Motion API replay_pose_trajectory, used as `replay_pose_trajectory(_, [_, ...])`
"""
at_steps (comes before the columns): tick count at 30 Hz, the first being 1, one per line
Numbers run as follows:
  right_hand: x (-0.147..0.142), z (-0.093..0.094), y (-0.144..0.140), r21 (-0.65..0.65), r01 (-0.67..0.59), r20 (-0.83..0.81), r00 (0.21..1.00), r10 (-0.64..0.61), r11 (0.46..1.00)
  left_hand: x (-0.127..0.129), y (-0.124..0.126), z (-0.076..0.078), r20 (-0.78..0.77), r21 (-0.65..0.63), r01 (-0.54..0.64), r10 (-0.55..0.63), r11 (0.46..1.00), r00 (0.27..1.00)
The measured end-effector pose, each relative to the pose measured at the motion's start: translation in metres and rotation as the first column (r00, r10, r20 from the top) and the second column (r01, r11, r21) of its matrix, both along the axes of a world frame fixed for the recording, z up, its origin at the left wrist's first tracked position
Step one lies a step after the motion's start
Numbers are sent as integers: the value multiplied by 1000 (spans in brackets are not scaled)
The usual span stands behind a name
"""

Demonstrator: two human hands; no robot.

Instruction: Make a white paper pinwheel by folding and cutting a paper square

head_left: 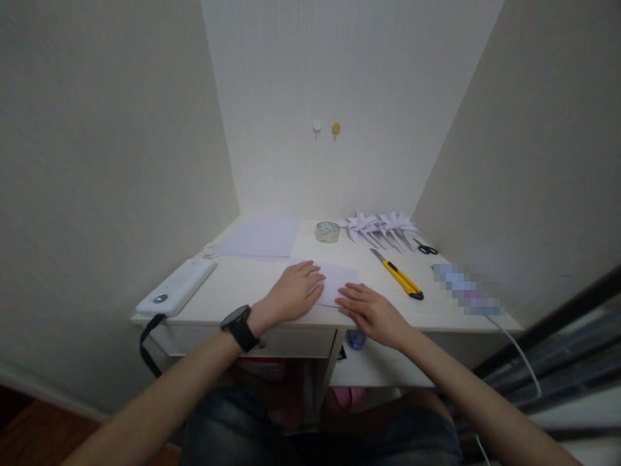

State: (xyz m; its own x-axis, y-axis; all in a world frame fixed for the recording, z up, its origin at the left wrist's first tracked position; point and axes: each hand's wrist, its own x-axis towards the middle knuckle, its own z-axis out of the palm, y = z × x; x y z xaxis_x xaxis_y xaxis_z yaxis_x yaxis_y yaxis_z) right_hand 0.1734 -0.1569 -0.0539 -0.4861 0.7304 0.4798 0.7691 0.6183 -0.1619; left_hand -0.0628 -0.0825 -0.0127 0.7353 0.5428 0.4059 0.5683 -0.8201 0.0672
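Note:
My left hand (295, 291), with a black watch on the wrist, lies flat on a small sheet of pale paper (339, 279) near the front edge of a white desk (242, 285). My right hand (369, 310) rests palm down on the paper's right front part, fingers pointing left. Both hands press on the sheet; neither grips anything. Part of the paper is hidden under the hands.
A stack of paper sheets (259, 237) lies at the back left, a tape roll (327, 231) in the middle, several folded paper pinwheels (381, 226) and black scissors (427, 248) at the back right. A yellow utility knife (398, 274) lies right of my hands. A white device (177, 286) sits left.

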Motion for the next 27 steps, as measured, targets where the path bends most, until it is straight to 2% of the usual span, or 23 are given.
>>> replay_pose_trajectory(3, [4,6,-3,-159,14,-94,995,-29,987,8,7,-12,-157,-113,-58,40,992,987])
replay_pose_trajectory(5, [11,13,2,-230,105,-224,962,-157,968,11,8,-16,-211,-150,-86,53,985,976])
replay_pose_trajectory(7, [20,21,16,-288,257,-311,886,-344,923,13,8,-18,-231,-161,-103,64,982,971])
replay_pose_trajectory(9, [28,27,35,-331,355,-286,845,-451,874,15,7,-20,-228,-153,-117,80,981,970])
replay_pose_trajectory(11, [32,33,56,-355,414,-218,835,-505,838,15,6,-23,-215,-138,-129,98,982,972])
replay_pose_trajectory(13, [33,38,74,-389,446,-38,867,-498,806,15,6,-27,-200,-121,-133,107,984,974])
replay_pose_trajectory(15, [30,44,88,-410,427,26,889,-458,806,15,7,-30,-191,-107,-133,111,985,975])
replay_pose_trajectory(22, [18,53,109,-430,429,119,899,-422,794,15,6,-31,-178,-88,-141,124,986,976])
replay_pose_trajectory(27, [19,56,116,-448,422,116,901,-417,788,15,5,-27,-184,-98,-141,121,985,975])
